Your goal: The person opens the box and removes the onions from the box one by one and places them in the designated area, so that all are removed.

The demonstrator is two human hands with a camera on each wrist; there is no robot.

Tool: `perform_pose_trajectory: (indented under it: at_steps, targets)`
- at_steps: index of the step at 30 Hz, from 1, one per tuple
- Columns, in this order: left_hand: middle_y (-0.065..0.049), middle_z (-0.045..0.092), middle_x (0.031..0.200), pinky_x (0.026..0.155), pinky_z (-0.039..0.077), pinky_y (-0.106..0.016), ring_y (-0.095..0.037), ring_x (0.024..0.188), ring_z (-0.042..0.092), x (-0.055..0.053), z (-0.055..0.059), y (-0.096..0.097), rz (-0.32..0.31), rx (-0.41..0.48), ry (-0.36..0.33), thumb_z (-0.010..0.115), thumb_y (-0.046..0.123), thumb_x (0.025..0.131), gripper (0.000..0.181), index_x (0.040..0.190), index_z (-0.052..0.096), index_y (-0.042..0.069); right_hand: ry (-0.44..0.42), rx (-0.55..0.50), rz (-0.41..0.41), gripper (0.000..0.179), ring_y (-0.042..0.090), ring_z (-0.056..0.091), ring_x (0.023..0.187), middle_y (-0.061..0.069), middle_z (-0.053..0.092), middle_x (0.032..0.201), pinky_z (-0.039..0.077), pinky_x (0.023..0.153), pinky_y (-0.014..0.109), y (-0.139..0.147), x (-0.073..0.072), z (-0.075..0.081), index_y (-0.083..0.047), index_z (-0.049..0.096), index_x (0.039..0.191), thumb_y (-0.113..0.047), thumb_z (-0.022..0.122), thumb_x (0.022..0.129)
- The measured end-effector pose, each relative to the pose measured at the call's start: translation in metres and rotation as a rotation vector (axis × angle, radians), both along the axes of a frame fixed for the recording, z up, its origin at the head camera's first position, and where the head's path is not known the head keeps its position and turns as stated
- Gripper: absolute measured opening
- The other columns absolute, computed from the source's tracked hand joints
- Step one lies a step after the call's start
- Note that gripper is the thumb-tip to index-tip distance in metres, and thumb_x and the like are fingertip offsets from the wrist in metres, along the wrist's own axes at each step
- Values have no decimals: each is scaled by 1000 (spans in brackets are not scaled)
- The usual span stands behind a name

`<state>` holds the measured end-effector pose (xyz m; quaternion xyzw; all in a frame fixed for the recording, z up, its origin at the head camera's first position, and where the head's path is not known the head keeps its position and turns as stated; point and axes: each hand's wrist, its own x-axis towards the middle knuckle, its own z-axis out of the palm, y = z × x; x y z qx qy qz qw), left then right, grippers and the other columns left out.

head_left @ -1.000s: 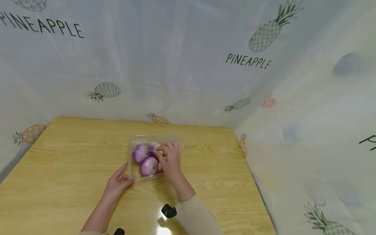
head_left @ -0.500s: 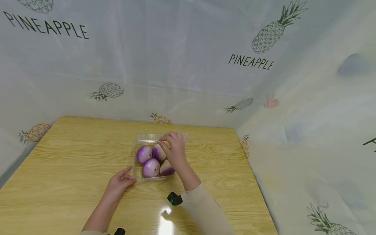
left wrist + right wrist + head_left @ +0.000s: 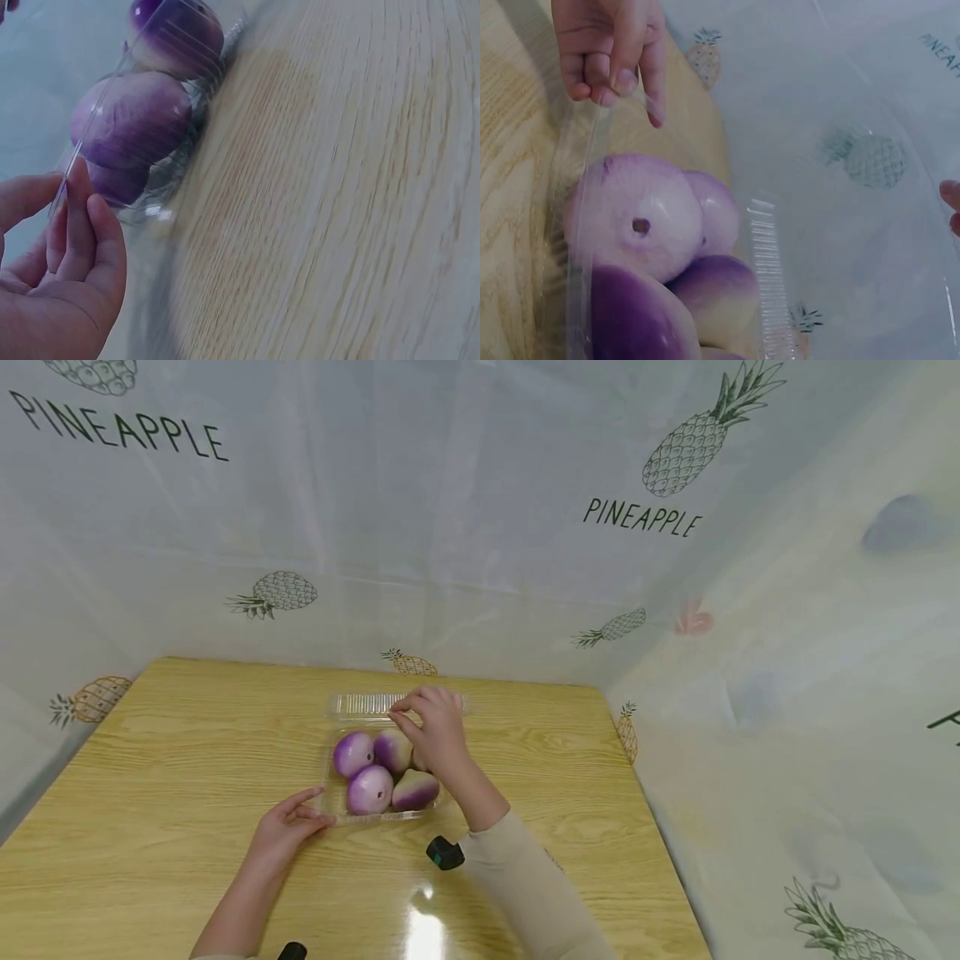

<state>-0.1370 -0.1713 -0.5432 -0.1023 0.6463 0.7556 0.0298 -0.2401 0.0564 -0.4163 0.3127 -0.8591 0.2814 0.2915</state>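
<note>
Head view: curtain [image 3: 480, 485] behind right hand [image 3: 431, 731] reads "PINEAPPLE".

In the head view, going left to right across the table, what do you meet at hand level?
Left hand → clear plastic box with the purple-and-white onions → right hand at the box's lid → bare table → pineapple-print curtain.

Pineapple-print sheet [image 3: 480, 527] surrounds the wooden table [image 3: 150, 793].
</note>
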Motion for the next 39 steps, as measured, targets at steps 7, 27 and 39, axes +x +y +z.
perform_pose_trajectory:
  at_steps: [7,27,39]
  targets:
    - [-3,58,79,76,58,-29,-14,76,69,2,-1,-12,3,50,14,63,-16,85,56,137,41,-17,-23,79,7,8,16,57,90,-6,65,90,37,79,37,3,-2,10,-17,75,88,-20,80,83]
    - [-2,56,89,78,58,-28,-15,81,68,11,-8,-66,-22,242,180,53,-17,91,47,113,68,23,-161,44,0,14,18,56,101,-4,68,100,37,90,44,15,-22,21,-16,76,97,-19,79,84]
    - [-2,58,90,80,57,-27,-16,84,68,10,-12,-85,-13,350,210,48,-18,94,47,114,70,18,-214,37,36,17,20,55,107,-1,67,107,37,97,47,14,-41,20,-12,75,101,-18,77,86]
